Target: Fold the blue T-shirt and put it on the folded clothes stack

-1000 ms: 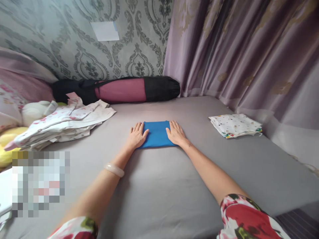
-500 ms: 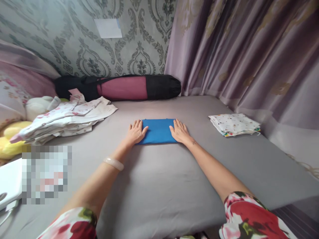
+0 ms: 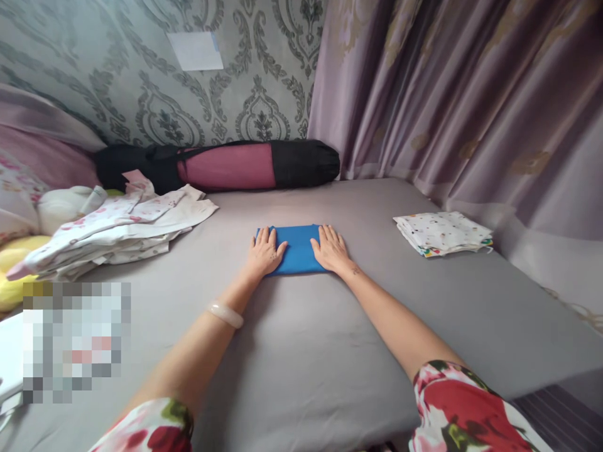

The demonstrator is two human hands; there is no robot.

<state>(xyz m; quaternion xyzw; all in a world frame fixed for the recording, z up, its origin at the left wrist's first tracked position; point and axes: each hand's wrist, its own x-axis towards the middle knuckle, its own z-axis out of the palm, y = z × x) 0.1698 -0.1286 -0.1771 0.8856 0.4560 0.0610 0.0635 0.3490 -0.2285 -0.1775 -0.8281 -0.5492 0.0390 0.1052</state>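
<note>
A folded blue cloth lies flat as a neat rectangle on the grey bed sheet. My left hand rests palm down on its left end, thumb pointing inward and fingers stretched forward. On the opposite end, my right hand lies flat in the same way, its thumb on the blue fabric. Both hands are open and grip nothing. Parts of the cloth's two ends are hidden under my palms.
A folded patterned white cloth stack lies at the right. Piled light garments are at the left, beside a yellow plush. A long black and pink bag lies along the wall. A white device sits at lower left.
My left hand has slid inward to the right over the cloth's left end. My right hand stays on the right end. The whole view has shifted slightly.
</note>
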